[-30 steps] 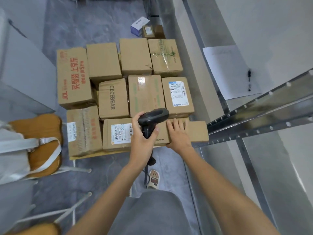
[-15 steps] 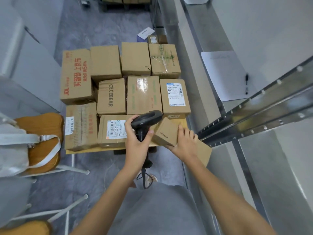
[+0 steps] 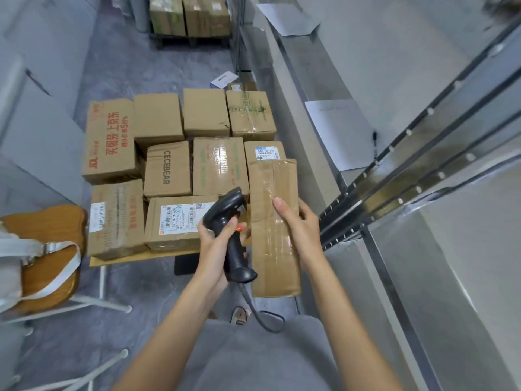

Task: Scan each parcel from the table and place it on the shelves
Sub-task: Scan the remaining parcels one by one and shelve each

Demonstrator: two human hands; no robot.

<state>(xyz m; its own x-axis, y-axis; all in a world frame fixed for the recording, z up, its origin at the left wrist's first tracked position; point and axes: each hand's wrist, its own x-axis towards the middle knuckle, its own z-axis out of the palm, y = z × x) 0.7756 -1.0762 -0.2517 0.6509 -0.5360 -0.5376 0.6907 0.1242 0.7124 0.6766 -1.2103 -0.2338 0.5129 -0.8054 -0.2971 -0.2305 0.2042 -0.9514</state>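
Even, soft indoor light w/ faint shadows, glare on shelf rails (image 3: 423,176), wide-angle bending at edges, slight blur

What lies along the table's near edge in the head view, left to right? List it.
Wooden chair → parcel with a small white label → parcel with a large white label → scanner in the left hand → long taped parcel held by the right hand → metal shelf rails.

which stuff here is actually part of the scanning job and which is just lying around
Part of the job:
- barcode scanner, gripped by the left hand
- long taped parcel, held by the right hand
- parcels on the table
- metal shelves

Just lying about:
- wooden chair
- paper sheet
- pen
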